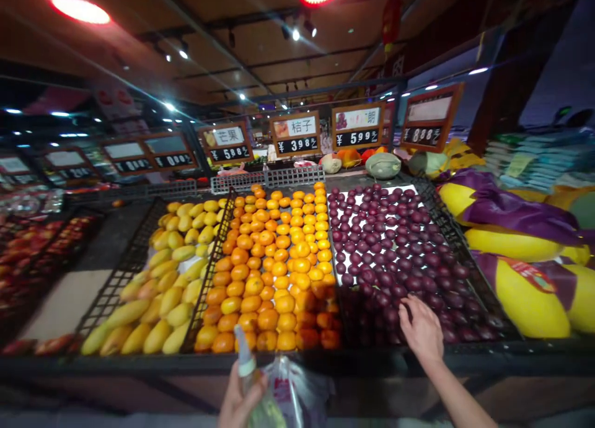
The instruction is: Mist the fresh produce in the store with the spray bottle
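Note:
My left hand (242, 397), low in the picture, is closed around a clear bottle (266, 412) with a pale, narrow nozzle that tilts up toward the oranges. Right beside it hangs a see-through plastic bag (297, 388) with red print; what holds the bag up is hard to tell. Over the front of the dark purple round fruits (381, 248) reaches my right hand (423, 332), palm down, its thumb and fingers apart. The fingertips are at the fruits, though contact is unclear. No fruit shows in that hand. Small oranges (267, 261) fill the middle section.
Yellow mangoes (174, 273) lie left of the oranges, behind a black mesh divider (125, 273). Large yellow melons in purple wrapping (525, 292) are stacked at the right. Price signs (297, 134) line the back. A dark front ledge (139, 366) runs along the display.

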`<state>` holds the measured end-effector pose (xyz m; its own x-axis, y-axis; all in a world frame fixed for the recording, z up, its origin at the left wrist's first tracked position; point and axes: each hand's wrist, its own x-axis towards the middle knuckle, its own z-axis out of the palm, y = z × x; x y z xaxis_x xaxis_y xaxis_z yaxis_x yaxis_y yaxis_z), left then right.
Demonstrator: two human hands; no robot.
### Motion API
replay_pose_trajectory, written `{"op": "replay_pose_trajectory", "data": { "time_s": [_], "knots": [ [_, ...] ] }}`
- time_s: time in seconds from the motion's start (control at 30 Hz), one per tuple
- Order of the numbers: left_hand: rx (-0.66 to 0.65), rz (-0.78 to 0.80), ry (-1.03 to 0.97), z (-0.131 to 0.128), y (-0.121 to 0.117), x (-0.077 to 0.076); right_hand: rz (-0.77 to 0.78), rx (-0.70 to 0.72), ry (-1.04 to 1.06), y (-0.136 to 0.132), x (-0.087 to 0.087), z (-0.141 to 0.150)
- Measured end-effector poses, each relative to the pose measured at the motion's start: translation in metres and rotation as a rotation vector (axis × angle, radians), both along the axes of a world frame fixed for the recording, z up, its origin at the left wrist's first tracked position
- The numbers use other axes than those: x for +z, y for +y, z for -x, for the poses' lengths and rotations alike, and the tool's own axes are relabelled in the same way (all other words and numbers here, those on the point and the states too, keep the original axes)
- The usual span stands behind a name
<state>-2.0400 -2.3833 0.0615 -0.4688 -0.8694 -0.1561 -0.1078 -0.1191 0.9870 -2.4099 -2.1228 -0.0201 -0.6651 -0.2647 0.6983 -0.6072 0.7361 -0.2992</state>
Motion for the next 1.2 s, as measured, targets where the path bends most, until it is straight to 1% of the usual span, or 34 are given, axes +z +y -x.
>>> {"op": "replay_pose_trajectory", "data": {
  "time_s": [0.07, 0.1, 0.13, 0.2, 0.27, 0.3, 0.33, 0.37, 0.43, 0.5, 0.6, 0.7, 0.73, 0.8, 0.87, 0.93, 1.0, 1.07, 1.13, 1.2],
  "knots": [
    [-0.232, -0.037, 0.109, 0.031, 0.022, 0.014, -0.021, 0.002, -0.004, 0.002, 0.001, 0.0],
    [-0.39, -0.103, 0.127, 0.048, 0.033, 0.02, -0.031, 0.007, -0.001, 0.003, 0.001, 0.0],
    [-0.493, -0.166, 0.172, 0.063, 0.043, 0.027, -0.038, 0.012, 0.005, 0.003, 0.001, 0.0],
    [-0.672, -0.209, 0.213, 0.088, 0.058, 0.036, -0.055, 0.016, 0.023, 0.005, -0.001, 0.002],
    [-0.762, -0.193, 0.239, 0.1, 0.066, 0.041, -0.074, 0.015, 0.049, 0.007, -0.003, 0.004],
    [-0.768, -0.184, 0.255, 0.102, 0.066, 0.042, -0.085, 0.013, 0.064, 0.007, -0.005, 0.006],
    [-0.744, -0.184, 0.277, 0.101, 0.064, 0.041, -0.096, 0.014, 0.077, 0.008, -0.007, 0.007],
    [-0.69, -0.192, 0.297, 0.098, 0.059, 0.04, -0.105, 0.015, 0.087, 0.008, -0.009, 0.009],
    [-0.515, -0.202, 0.323, 0.086, 0.045, 0.037, -0.112, 0.024, 0.095, 0.009, -0.012, 0.011],
    [-0.33, -0.22, 0.297, 0.067, 0.024, 0.035, -0.109, 0.04, 0.091, 0.01, -0.015, 0.013],
    [-0.077, -0.257, 0.224, 0.033, -0.015, 0.034, -0.113, 0.037, 0.074, 0.01, -0.015, 0.012],
    [0.207, -0.224, 0.205, 0.0, -0.057, 0.035, -0.117, 0.015, 0.05, 0.008, -0.015, 0.011],
    [0.281, -0.207, 0.192, -0.008, -0.069, 0.036, -0.117, 0.012, 0.044, 0.007, -0.015, 0.011],
    [0.361, -0.192, 0.173, -0.017, -0.088, 0.039, -0.115, 0.007, 0.037, 0.005, -0.015, 0.01],
    [0.367, -0.193, 0.166, -0.014, -0.096, 0.045, -0.11, 0.001, 0.04, 0.004, -0.015, 0.01],
    [0.299, -0.186, 0.156, 0.002, -0.091, 0.054, -0.098, -0.01, 0.041, 0.004, -0.015, 0.009],
    [0.157, -0.149, 0.15, 0.028, -0.077, 0.065, -0.085, -0.019, 0.034, 0.004, -0.014, 0.009],
    [-0.024, -0.095, 0.152, 0.06, -0.059, 0.074, -0.073, -0.021, 0.025, 0.004, -0.013, 0.008],
    [-0.201, -0.048, 0.171, 0.094, -0.039, 0.081, -0.063, -0.019, 0.025, 0.004, -0.011, 0.007],
    [-0.383, -0.044, 0.211, 0.126, -0.019, 0.086, -0.054, -0.021, 0.029, 0.004, -0.01, 0.006]
  ]
}}
